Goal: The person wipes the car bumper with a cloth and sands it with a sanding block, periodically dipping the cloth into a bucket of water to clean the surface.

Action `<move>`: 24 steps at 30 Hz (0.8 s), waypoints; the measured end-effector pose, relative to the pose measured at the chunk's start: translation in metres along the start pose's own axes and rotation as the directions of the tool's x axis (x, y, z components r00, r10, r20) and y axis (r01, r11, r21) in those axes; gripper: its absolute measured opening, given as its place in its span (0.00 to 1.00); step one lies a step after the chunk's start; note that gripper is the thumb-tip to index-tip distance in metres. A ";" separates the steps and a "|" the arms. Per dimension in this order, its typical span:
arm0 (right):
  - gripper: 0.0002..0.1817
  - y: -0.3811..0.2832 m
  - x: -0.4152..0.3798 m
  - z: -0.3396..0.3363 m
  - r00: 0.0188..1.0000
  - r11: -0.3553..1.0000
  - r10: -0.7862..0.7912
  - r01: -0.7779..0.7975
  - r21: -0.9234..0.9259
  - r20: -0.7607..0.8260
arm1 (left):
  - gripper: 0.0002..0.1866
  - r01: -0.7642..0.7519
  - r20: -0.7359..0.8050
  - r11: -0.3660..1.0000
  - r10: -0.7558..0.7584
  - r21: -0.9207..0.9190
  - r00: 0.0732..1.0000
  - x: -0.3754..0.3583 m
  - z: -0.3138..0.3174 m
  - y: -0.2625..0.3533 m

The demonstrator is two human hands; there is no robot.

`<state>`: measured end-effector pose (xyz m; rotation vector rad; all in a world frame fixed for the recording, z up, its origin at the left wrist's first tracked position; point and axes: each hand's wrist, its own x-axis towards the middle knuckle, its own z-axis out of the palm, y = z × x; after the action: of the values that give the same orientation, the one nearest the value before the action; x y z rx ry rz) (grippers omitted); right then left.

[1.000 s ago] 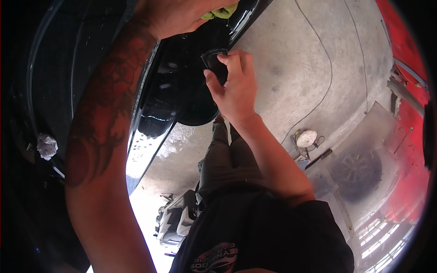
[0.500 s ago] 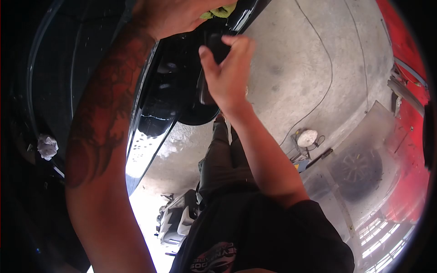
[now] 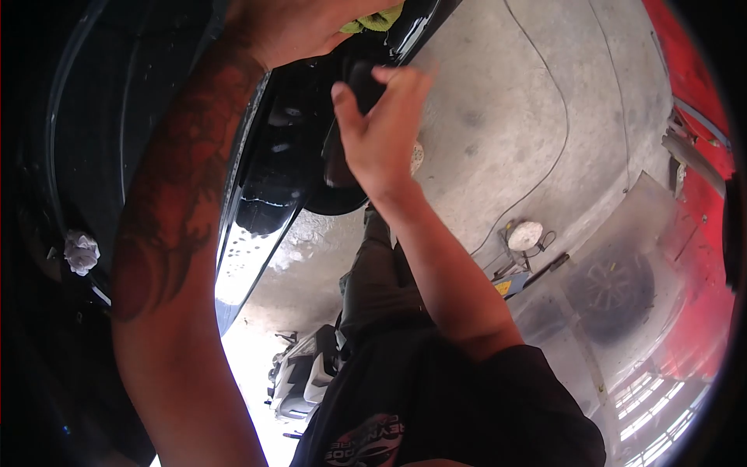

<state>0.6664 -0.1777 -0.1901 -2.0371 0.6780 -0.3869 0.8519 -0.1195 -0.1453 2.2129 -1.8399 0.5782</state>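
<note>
At the top, my left hand (image 3: 307, 29) is pressed against a green cloth (image 3: 377, 20) beside a glossy black car panel (image 3: 268, 167); its fingertips are mostly out of frame. My right hand (image 3: 383, 136), lower and to the right, is closed around a dark elongated object (image 3: 338, 159), with the thumb on its left side. Part of a pale, dotted round piece (image 3: 417, 158) shows behind this hand. The object's exact kind is hard to make out against the dark bodywork.
Thin cables run over the concrete floor (image 3: 498, 117). A white round pad (image 3: 525, 235) lies beside a small tool. Plastic sheeting (image 3: 646, 257) covers part of a red car (image 3: 704, 233) at right. Crumpled white material (image 3: 81, 251) sits at far left; a scooter (image 3: 303, 373) stands below.
My right hand has shifted slightly left with the dark object, and more of the pale round piece shows. My left hand and the green cloth have barely moved.
</note>
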 end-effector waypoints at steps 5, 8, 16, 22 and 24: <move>0.23 0.010 -0.001 -0.007 0.993 0.993 -0.114 0.114 -0.021 0.031 | 0.25 0.001 -0.017 1.000 -0.001 0.004 1.000 0.000 0.001 0.000; 0.22 0.013 0.023 -0.015 0.989 0.985 -0.149 0.149 -0.084 0.011 | 0.25 -0.011 -0.037 1.000 0.012 0.011 0.999 0.000 0.003 -0.001; 0.23 0.031 0.008 -0.044 0.923 0.901 -0.337 0.373 -0.222 0.185 | 0.26 -0.015 -0.033 1.000 0.015 0.023 0.999 0.001 0.000 0.000; 0.21 0.034 0.043 -0.051 0.836 0.803 -0.491 0.544 -0.244 0.248 | 0.24 -0.038 0.026 0.997 0.037 0.063 0.999 0.007 -0.009 0.002; 0.22 0.044 0.035 -0.064 0.802 0.782 -0.520 0.586 -0.213 0.294 | 0.22 -0.039 0.025 0.997 0.037 0.072 0.999 0.007 -0.011 0.002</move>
<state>0.6479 -0.2607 -0.1934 -2.5124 -0.0361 -0.4031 0.8489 -0.1216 -0.1330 2.2437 -1.9055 0.6388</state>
